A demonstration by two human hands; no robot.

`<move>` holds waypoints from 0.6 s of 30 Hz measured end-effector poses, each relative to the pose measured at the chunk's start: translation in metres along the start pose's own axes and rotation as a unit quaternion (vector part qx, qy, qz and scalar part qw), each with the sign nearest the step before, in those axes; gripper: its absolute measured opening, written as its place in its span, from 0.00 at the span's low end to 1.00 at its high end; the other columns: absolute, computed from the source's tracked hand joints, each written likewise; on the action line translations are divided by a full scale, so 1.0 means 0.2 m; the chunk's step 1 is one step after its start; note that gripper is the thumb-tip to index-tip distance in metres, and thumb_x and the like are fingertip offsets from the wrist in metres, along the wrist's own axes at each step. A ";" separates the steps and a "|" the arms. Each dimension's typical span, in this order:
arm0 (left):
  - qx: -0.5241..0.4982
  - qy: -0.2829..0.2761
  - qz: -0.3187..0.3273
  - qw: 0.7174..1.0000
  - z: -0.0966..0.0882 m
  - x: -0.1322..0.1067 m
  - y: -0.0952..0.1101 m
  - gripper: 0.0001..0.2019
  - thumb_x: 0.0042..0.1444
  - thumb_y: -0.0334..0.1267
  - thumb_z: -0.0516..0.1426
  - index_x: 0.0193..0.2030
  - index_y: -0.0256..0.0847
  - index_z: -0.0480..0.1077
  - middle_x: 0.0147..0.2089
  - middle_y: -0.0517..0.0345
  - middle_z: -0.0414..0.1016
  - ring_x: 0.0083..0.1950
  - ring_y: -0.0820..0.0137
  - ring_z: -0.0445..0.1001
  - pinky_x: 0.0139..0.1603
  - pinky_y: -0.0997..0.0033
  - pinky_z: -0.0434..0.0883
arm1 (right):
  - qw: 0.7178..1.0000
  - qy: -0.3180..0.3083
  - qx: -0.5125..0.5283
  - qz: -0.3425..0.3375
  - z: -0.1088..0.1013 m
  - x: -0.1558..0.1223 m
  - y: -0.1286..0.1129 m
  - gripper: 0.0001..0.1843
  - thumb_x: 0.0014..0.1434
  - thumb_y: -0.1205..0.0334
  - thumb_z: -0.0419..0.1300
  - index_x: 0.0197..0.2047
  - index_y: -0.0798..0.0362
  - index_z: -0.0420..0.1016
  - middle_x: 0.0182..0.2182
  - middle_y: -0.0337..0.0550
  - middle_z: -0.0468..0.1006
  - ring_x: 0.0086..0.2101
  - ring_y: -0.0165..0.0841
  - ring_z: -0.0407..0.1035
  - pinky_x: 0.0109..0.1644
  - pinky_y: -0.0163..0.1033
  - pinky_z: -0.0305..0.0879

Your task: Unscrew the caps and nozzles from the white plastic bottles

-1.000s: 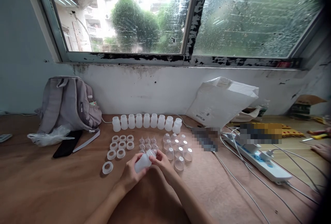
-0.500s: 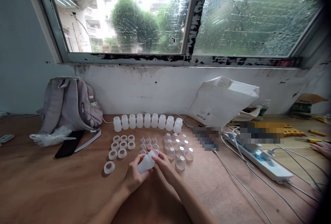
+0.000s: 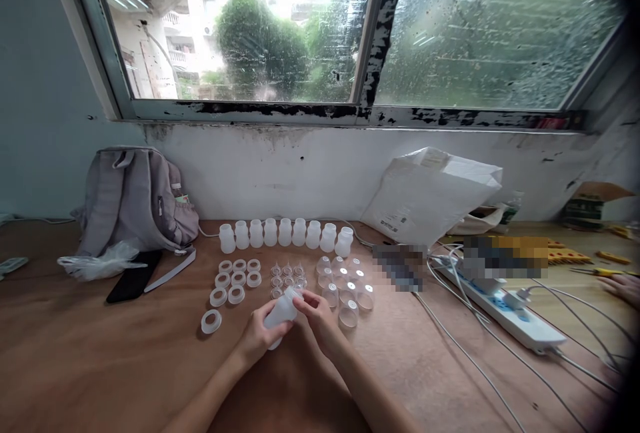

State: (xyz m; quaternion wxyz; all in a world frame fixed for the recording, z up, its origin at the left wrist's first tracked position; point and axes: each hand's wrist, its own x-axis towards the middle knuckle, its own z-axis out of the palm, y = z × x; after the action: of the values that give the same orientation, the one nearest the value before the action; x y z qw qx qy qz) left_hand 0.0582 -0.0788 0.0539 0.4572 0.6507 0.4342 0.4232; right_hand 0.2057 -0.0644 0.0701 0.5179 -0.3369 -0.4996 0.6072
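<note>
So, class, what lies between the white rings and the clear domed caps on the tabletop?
The head view shows small clear pointed pieces standing between the white rings and the clear domed caps. The held bottle partly hides the nearest.

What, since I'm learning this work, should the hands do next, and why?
Probably a small twist: the right hand turning at the neck end of the frosted white plastic bottle while the left hand steadies it. The left hand wraps the tilted body and the right hand is at the neck end; whether a part sits there is too small to tell.
</note>
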 end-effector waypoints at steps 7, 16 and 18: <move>-0.140 -0.058 -0.077 0.985 0.01 -0.02 0.03 0.17 0.46 0.44 0.55 0.39 0.33 0.66 0.27 0.56 0.68 0.27 0.72 0.67 0.24 0.74 0.65 | 0.999 0.003 0.046 0.025 0.01 -0.01 0.01 0.18 0.45 0.52 0.61 0.38 0.55 0.73 0.29 0.42 0.73 0.30 0.32 0.65 0.35 0.36 0.60; -0.088 0.002 -0.032 0.996 0.04 -0.02 0.06 0.19 0.44 0.43 0.57 0.41 0.35 0.66 0.31 0.56 0.69 0.31 0.71 0.67 0.29 0.75 0.65 | 0.999 0.038 0.031 0.004 0.03 -0.01 0.03 0.17 0.47 0.53 0.59 0.35 0.57 0.73 0.30 0.45 0.74 0.32 0.35 0.66 0.36 0.37 0.60; -0.102 -0.012 -0.046 0.994 0.04 -0.02 0.06 0.20 0.44 0.44 0.57 0.42 0.35 0.65 0.33 0.54 0.70 0.32 0.70 0.68 0.29 0.75 0.66 | 0.999 0.032 0.034 0.013 0.03 -0.01 0.03 0.17 0.47 0.52 0.59 0.35 0.56 0.73 0.33 0.46 0.74 0.32 0.34 0.66 0.34 0.37 0.61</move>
State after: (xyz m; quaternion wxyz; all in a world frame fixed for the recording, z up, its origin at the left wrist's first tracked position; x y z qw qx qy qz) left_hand 0.0665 -0.0868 0.0638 0.5451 0.5852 0.4129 0.4359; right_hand 0.1989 -0.0677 0.0668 0.5370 -0.3452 -0.4574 0.6191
